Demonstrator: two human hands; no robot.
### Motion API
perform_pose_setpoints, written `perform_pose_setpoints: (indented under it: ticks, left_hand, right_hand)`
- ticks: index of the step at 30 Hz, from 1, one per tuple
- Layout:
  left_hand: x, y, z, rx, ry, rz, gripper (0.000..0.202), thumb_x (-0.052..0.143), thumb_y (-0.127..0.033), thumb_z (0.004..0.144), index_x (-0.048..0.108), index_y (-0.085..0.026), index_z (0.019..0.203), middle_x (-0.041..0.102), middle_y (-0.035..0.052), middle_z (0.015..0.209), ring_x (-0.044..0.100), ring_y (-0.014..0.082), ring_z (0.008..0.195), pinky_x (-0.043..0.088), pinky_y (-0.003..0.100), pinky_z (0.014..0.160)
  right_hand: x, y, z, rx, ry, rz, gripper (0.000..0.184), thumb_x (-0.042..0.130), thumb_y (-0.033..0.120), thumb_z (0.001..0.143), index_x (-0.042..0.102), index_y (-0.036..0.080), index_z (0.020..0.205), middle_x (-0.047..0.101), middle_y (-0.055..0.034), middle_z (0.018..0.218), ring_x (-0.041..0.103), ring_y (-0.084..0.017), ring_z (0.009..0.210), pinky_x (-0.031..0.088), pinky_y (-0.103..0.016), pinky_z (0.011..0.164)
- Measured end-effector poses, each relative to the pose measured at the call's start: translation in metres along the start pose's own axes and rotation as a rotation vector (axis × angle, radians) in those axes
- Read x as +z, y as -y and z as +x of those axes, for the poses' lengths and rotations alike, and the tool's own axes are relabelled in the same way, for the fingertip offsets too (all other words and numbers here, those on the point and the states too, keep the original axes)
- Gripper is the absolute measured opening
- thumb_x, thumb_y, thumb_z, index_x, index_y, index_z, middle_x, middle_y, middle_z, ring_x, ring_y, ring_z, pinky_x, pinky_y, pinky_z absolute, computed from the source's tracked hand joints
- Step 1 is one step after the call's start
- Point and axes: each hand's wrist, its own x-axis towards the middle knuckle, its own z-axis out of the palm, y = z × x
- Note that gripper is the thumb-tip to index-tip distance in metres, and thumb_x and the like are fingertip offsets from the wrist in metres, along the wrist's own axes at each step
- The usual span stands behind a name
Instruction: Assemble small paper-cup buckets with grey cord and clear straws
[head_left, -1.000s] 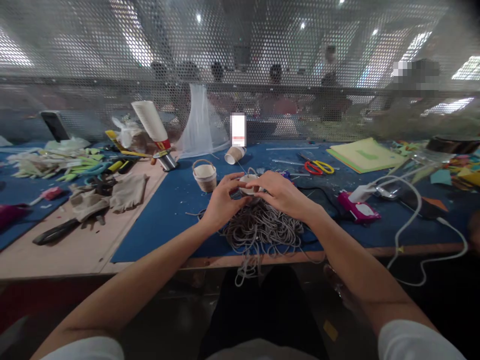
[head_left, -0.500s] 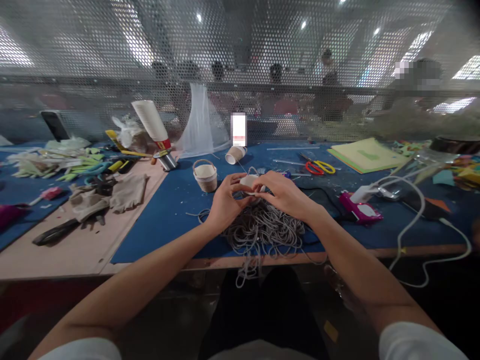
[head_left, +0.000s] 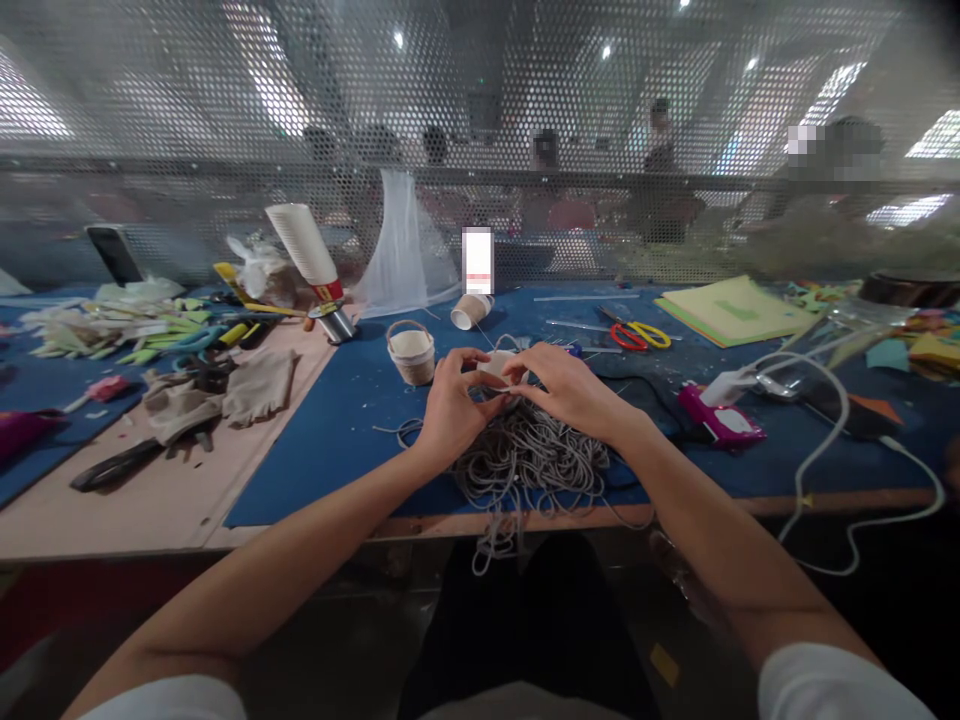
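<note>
My left hand [head_left: 452, 403] and my right hand [head_left: 568, 388] meet over a heap of grey cord [head_left: 525, 455] near the table's front edge. Between their fingertips they hold a small white paper cup [head_left: 497, 363], with both hands' fingers closed on it. A strand of the cord runs up to the cup. A finished cord-wrapped cup basket [head_left: 410, 353] with a handle stands just to the left of my hands. Another paper cup [head_left: 471, 310] lies on its side behind them.
A pink glue gun [head_left: 720, 417] with a white cable lies at right on the blue mat [head_left: 330, 430]. Red-and-yellow scissors [head_left: 634, 335], yellow-green paper [head_left: 731, 310], a stack of cups [head_left: 304, 245], gloves [head_left: 225, 385] and a perforated metal screen [head_left: 480, 120] surround the spot. People sit beyond the screen.
My hands have drawn the cup slightly toward me and lower onto the cord pile; the fingers have shifted around it. Nothing else on the table has moved.
</note>
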Motion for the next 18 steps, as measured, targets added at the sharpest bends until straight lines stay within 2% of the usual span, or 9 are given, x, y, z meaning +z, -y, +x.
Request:
perform_pose_setpoints:
  ticks: [7, 12, 18]
  left_hand:
    - [-0.0024, -0.0021, 0.0016, 0.04, 0.026, 0.135, 0.004, 0.077, -0.028, 0.079, 0.076, -0.026, 0.082, 0.069, 0.0041, 0.101, 0.055, 0.0248, 0.097, 0.046, 0.044, 0.089]
    - [-0.0048, -0.0048, 0.0007, 0.043, 0.061, 0.15, 0.006, 0.071, -0.028, 0.084, 0.076, -0.025, 0.085, 0.072, 0.0038, 0.094, 0.055, 0.0236, 0.087, 0.046, 0.04, 0.081]
    - [-0.0045, -0.0041, -0.0027, 0.004, 0.093, 0.095, 0.007, 0.069, -0.027, 0.085, 0.074, -0.024, 0.089, 0.072, 0.004, 0.091, 0.062, 0.0222, 0.086, 0.049, 0.036, 0.079]
  right_hand:
    - [0.0007, -0.0009, -0.0005, -0.003, -0.001, -0.045, 0.027, 0.053, 0.022, 0.095, 0.056, 0.021, 0.121, 0.066, -0.0087, 0.107, 0.057, -0.024, 0.101, 0.042, -0.037, 0.089]
    - [0.0008, 0.0016, 0.0004, -0.02, -0.001, -0.048, 0.029, 0.052, 0.024, 0.096, 0.054, 0.022, 0.125, 0.067, -0.0083, 0.108, 0.057, -0.024, 0.103, 0.043, -0.037, 0.091]
    - [0.001, 0.003, 0.0007, -0.029, 0.001, -0.074, 0.029, 0.051, 0.025, 0.097, 0.054, 0.022, 0.126, 0.066, -0.0091, 0.109, 0.057, -0.025, 0.102, 0.042, -0.039, 0.093]
